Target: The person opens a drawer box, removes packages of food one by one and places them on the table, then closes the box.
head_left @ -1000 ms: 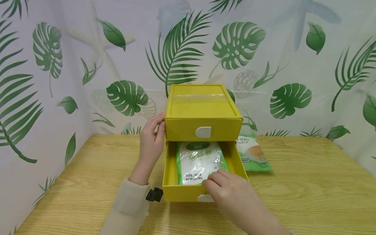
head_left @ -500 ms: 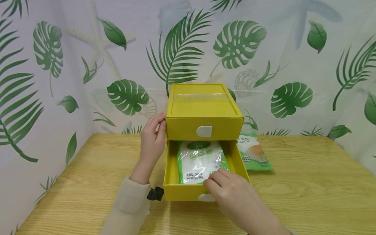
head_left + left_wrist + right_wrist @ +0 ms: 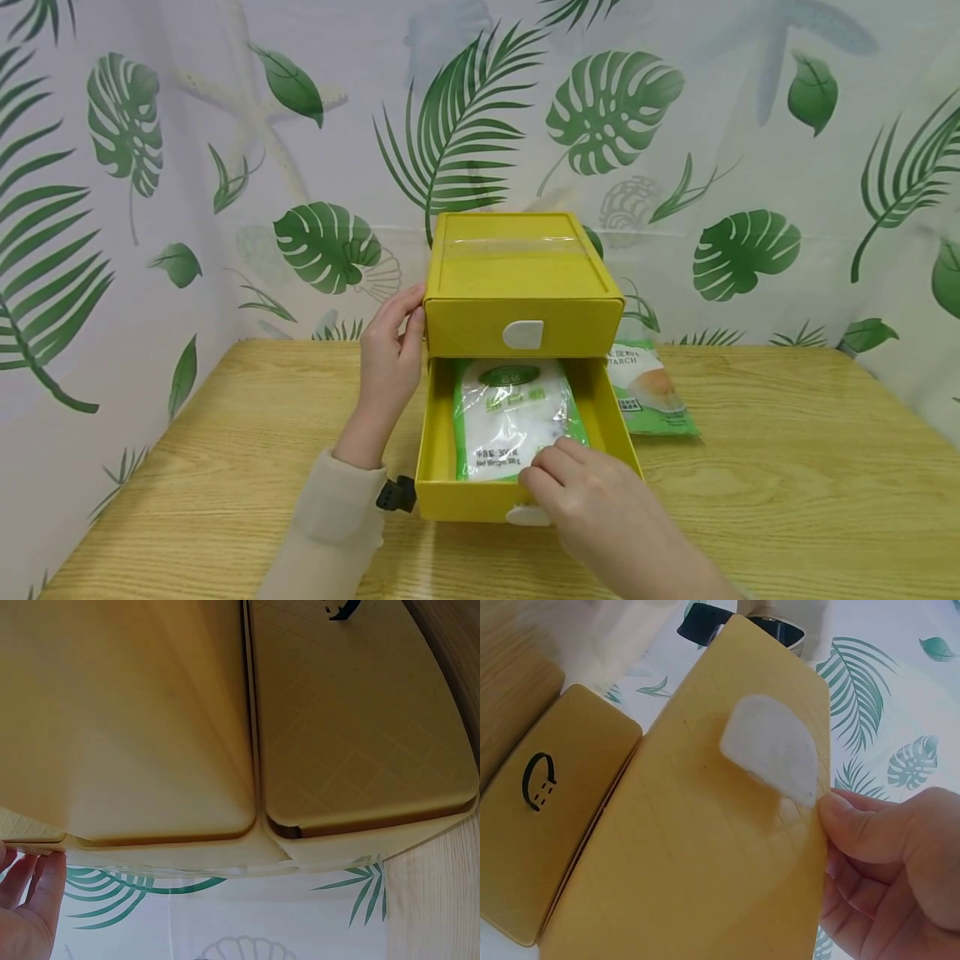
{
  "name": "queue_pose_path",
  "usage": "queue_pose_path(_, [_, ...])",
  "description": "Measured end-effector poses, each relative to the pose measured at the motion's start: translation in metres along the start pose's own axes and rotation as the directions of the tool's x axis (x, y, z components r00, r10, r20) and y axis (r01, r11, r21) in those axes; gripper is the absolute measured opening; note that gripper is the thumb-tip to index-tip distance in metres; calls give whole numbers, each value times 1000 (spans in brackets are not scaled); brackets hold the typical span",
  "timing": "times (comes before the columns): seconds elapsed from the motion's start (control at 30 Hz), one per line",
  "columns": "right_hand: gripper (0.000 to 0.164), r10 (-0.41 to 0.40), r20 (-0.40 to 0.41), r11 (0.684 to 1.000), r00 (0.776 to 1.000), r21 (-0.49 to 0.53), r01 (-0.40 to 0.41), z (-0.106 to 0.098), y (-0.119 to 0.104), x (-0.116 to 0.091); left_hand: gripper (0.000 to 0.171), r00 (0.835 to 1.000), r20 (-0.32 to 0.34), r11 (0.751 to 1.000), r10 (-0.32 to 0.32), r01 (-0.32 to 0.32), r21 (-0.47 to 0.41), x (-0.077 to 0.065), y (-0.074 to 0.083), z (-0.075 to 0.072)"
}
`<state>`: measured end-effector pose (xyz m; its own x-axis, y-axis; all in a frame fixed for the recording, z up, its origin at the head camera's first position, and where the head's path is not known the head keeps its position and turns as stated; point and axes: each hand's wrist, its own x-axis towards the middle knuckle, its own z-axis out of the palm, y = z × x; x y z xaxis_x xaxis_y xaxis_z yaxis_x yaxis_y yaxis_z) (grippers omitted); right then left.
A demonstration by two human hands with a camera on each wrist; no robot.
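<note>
A yellow drawer box stands on the table, with a drawer pulled out below its upper front. In the drawer lies a white and green plastic bag marked 300 g. My right hand grips the drawer's front rim near its right end. In the right wrist view the thumb lies by the white tab and the fingers go behind the panel. My left hand rests on the left side of the box, its fingertips right at the edge in the left wrist view.
A green and white starch packet lies behind and right of the box. Under the open drawer is another yellow front with a black handle-shaped mark. A leaf-printed curtain hangs behind the wooden table.
Since half a second ago the drawer has slid slightly toward me, with the bag in it and my right hand on its rim. My left hand keeps its place on the box.
</note>
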<state>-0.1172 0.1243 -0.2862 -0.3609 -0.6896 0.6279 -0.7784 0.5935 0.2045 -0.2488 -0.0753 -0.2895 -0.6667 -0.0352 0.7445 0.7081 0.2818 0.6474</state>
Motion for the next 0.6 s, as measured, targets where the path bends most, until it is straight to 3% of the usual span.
queue_pose_path(0.03, [14,2,13,1000,1000,1,-2,-1,0,0,25,1000,1,1000,-1,1,-1,0,0,0])
queue_pose_path(0.23, [26,27,75,1000,997,-5,-27,-4,-3,1,25,1000,3,1000,-9,9,-4,0,0,0])
queue_pose_path(0.43, [22,17,24,999,1000,39,-18,-3,-2,1,25,1000,0,1000,-5,5,-3,0,0,1])
queue_pose_path(0.6, [15,37,33,996,999,79,-40,-3,-1,0,26,1000,5,1000,-15,15,-5,0,1,1])
